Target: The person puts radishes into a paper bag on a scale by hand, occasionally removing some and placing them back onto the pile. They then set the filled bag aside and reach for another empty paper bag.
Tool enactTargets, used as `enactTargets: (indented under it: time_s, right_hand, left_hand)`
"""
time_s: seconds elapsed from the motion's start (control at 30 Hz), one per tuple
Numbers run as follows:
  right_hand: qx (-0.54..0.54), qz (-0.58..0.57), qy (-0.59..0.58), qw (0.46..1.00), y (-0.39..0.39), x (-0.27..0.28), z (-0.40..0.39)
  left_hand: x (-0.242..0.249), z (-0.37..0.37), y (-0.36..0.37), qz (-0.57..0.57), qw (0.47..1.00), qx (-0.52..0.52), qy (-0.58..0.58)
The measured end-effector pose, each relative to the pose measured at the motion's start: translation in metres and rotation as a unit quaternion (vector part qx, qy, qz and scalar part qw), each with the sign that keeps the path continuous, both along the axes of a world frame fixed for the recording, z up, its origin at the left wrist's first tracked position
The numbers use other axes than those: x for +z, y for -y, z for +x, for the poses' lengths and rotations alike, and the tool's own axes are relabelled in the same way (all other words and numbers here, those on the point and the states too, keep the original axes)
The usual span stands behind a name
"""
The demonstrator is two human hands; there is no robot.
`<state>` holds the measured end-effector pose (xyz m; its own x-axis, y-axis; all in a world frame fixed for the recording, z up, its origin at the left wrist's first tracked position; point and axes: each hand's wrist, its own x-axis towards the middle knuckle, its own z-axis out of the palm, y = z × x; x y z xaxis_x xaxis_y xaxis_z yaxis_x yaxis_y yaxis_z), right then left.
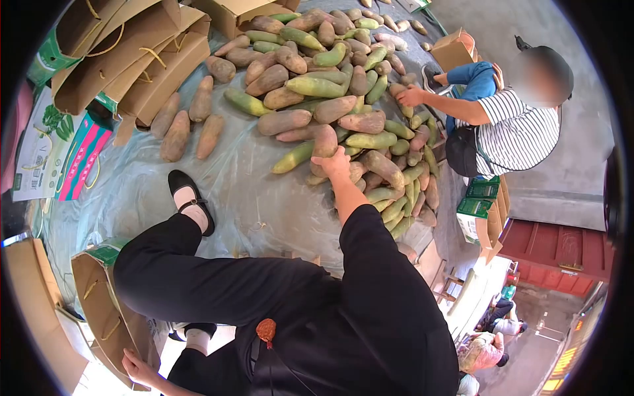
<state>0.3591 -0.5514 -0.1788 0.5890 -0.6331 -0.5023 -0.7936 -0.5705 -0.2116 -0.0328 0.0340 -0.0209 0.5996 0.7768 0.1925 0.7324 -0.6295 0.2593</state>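
My right hand (333, 164) is wrapped round a brownish-pink radish (325, 141) at the near edge of a big heap of radishes (317, 86). The heap mixes long green ones with soil-stained brown and pinkish ones. Down at the lower left, my left hand (140, 371) is at the rim of an open cardboard box (105, 300), its fingers curled onto the edge. That box stands beside my bent leg, and only part of its inside shows.
Across the heap, a person in a striped shirt (518, 132) reaches a hand into the radishes. Open cardboard boxes (132, 66) with rope handles stand at the upper left, near several separate radishes (176, 136). Plastic sheeting (244, 171) covers the floor. More people (485, 350) sit at the lower right.
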Motion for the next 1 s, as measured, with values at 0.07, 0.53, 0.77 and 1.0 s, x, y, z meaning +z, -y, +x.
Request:
enactTargets:
  time_s: [0.07,0.53,0.77,1.0]
  right_hand:
    - [0.011,-0.032,-0.015,0.999,0.0,0.001,0.001]
    - [0.065,-0.024,-0.027,0.997,0.021,-0.018,0.005]
    - [0.007,0.047,0.048,0.998,0.026,-0.039,0.007]
    - [0.006,0.074,0.128,0.989,0.029,-0.075,0.005]
  left_hand:
    - [0.0,0.003,0.002,-0.007,1.0,0.001,0.006]
    - [0.004,-0.002,0.003,0.011,1.0,0.004,-0.013]
    - [0.003,-0.002,0.004,0.014,1.0,-0.005,0.006]
    - [0.009,0.011,0.019,0.013,1.0,-0.02,0.017]
